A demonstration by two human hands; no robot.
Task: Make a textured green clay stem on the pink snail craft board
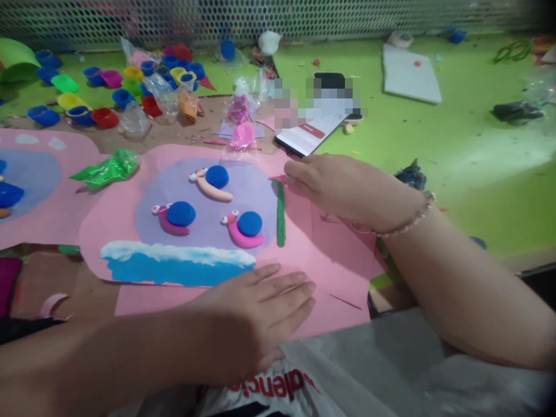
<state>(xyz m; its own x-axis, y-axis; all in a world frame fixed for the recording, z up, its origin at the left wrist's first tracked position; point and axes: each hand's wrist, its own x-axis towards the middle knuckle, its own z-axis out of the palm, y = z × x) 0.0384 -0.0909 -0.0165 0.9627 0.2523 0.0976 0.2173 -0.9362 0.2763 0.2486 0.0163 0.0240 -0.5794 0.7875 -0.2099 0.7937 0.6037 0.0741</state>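
My left hand (pixel 260 315) lies flat, fingers stretched, on the lower part of a pink paper sheet (pixel 330 278). At the sheet's upper right, my right hand (pixel 343 185) has its fingers curled together on a small pink piece of clay (pixel 278 178), mostly covered by the fingertips. That piece meets the top of a green clay strip (pixel 281 217) standing like a stem. Left of it, three clay snails with blue shells (pixel 217 176), (pixel 181 214), (pixel 249 223) sit on a lilac patch (pixel 208 226). Along the bottom runs a blue and white clay band (pixel 182 266).
Several colourful clay pots (pixel 124 97) stand at the back left. A phone (pixel 315 124) lies behind my right hand. A green clay packet (pixel 113 168) rests on the pink paper. A white board (pixel 410 74) is at the back right, before a perforated metal panel (pixel 304 20).
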